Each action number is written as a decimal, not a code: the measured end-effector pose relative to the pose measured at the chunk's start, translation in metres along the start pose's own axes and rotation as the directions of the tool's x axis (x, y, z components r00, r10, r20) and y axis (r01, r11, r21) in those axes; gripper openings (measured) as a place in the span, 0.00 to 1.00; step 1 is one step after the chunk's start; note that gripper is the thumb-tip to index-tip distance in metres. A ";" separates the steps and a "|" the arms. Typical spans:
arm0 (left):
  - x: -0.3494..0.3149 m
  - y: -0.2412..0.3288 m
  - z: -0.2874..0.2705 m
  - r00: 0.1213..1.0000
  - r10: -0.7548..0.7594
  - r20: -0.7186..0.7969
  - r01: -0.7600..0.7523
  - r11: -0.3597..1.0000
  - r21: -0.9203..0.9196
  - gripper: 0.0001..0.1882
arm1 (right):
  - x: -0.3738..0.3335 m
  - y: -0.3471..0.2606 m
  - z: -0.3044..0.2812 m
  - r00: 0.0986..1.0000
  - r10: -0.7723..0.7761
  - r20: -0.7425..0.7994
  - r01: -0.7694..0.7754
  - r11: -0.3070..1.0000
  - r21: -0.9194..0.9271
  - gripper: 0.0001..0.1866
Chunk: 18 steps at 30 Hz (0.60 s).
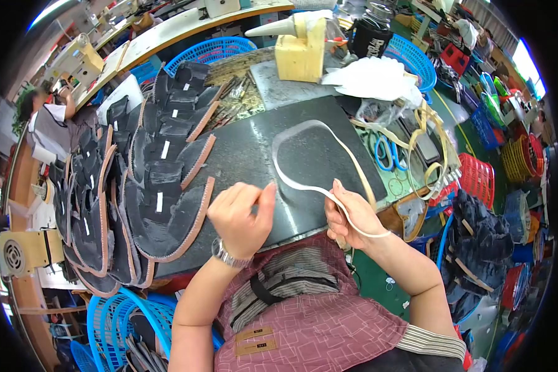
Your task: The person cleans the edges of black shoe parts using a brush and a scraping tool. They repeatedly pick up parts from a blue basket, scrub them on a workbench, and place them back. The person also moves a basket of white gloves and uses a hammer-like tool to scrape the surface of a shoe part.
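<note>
— Dark stone slab (254, 155) on a crowded bench, right?

— Yes, with stacked dark shoe uppers (161, 180) overlapping along its left side and blue baskets (214, 49) behind.

— And the hands?

— Apart. The right hand (352, 214) pinches a pale strip (304, 133) that loops across the slab; the left hand (242, 217) — fingers curled — presses its fingertips near the strip's near end.

— Anything beside them?

— Blue-handled scissors (385, 154) to the right.

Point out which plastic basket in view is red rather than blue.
The red basket at the person's right, past the dark slab. The basket beyond the stacked pieces and the one at lower left are blue.
</note>
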<state>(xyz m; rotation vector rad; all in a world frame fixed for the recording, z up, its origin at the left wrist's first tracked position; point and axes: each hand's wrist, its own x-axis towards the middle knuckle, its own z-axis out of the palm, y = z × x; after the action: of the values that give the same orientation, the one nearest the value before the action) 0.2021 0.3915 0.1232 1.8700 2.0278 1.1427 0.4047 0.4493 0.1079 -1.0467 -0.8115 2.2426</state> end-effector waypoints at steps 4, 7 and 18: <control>0.001 0.054 0.033 0.821 0.534 -0.201 -0.550 0.835 -0.031 0.13 | -0.027 0.011 -0.016 0.988 -0.137 -0.072 0.136 0.991 -0.017 0.23; -0.022 0.066 0.063 0.932 0.266 0.246 -0.088 0.824 -0.559 0.13 | -0.057 0.011 -0.009 0.955 -0.288 -0.074 0.284 0.957 -0.058 0.23; -0.050 0.099 0.049 0.500 0.213 0.840 0.832 0.153 -0.534 0.17 | -0.110 0.025 -0.058 0.765 -0.620 0.173 0.565 0.518 -0.643 0.08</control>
<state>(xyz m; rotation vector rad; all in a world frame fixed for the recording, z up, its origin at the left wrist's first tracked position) 0.3185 0.3597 0.1312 0.7256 0.6692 0.7567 0.5072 0.3750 0.1132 -0.9193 -1.7213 1.2988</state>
